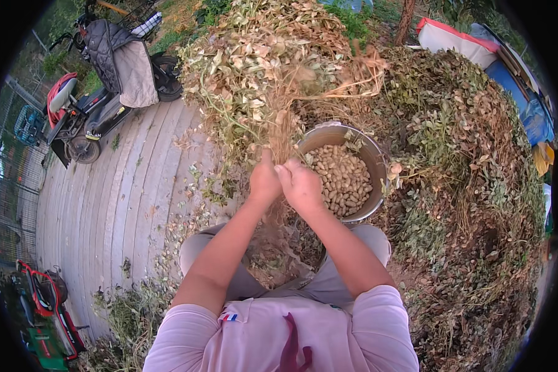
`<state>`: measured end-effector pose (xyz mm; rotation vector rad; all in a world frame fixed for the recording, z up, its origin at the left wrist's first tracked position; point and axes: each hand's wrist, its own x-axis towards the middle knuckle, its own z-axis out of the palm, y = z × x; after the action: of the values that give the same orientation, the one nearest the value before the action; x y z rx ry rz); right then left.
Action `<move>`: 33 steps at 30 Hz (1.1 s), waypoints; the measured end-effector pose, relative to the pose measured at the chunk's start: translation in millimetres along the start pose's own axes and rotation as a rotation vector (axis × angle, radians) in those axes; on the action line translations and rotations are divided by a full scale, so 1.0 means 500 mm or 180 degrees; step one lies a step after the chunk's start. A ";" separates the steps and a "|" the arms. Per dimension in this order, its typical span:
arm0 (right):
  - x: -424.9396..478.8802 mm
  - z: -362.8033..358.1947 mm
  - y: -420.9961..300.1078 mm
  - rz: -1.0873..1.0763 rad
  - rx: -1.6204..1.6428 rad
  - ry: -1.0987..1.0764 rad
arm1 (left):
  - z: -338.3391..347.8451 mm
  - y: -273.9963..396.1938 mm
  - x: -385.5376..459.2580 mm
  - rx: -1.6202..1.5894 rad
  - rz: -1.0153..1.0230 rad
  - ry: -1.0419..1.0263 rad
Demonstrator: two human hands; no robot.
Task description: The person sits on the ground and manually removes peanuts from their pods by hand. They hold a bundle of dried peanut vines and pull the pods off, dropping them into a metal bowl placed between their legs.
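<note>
A bundle of dried peanut plants (281,125) rises from my two hands toward the leafy heap beyond them. My left hand (265,179) is closed around its lower stems. Close against it, my right hand (301,182) also grips the bundle, thumb toward the left hand. The parts inside both fists are hidden, and the lower end is blurred below them. Just right of my right hand stands a round metal bucket (380,186), partly filled with unshelled peanuts (346,179). A few leaves lie inside its far wall.
Dried plants are heaped ahead (260,60) and along the right (446,186). A scooter (104,100) stands on the ribbed paving (135,186) at upper left, with a red machine (51,302) at lower left. Blue sheeting (521,102) lies at far right.
</note>
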<state>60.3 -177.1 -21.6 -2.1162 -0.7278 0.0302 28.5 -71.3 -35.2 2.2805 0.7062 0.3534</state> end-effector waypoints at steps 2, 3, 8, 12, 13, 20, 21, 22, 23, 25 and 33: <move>0.005 -0.002 0.003 0.0134 0.0385 -0.0054 | 0.008 -0.006 0.007 0.0000 0.0070 0.0084; 0.009 -0.007 0.004 0.0196 0.0558 -0.0071 | 0.009 -0.006 0.008 -0.0053 0.0079 0.0080; -0.001 0.011 0.021 0.0146 0.1243 0.0253 | 0.025 -0.014 0.023 -0.0400 0.0035 0.0000; -0.006 0.016 0.014 0.0105 0.1626 0.0372 | 0.038 -0.029 0.032 -0.0595 0.0206 0.0163; -0.006 0.013 0.011 0.0067 0.1677 0.0406 | 0.037 -0.025 0.031 -0.0629 0.0202 0.0160; -0.015 0.022 0.024 0.0171 0.1962 0.0500 | 0.031 -0.003 0.028 -0.0627 0.0222 -0.0018; -0.016 0.013 0.015 0.0144 0.1920 0.0479 | 0.033 -0.005 0.031 -0.0611 0.0091 -0.0116; -0.019 0.003 0.007 0.0121 0.1875 0.0465 | 0.038 -0.010 0.036 -0.0595 -0.0037 -0.0221; -0.034 -0.005 -0.006 -0.0706 0.0665 -0.0014 | 0.043 -0.016 0.043 -0.0579 -0.0161 -0.0332; -0.098 -0.031 -0.110 -0.1478 0.0747 -0.0859 | 0.012 -0.084 0.078 -0.0442 -0.0772 -0.0163; 0.020 -0.260 -0.014 0.0325 0.0690 0.0256 | -0.049 -0.026 0.085 -0.3257 -0.0672 -0.0697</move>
<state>100.9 -264.4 66.4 -1.9336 -0.5432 0.0756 47.6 -25.3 -24.8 1.2391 0.4762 0.2663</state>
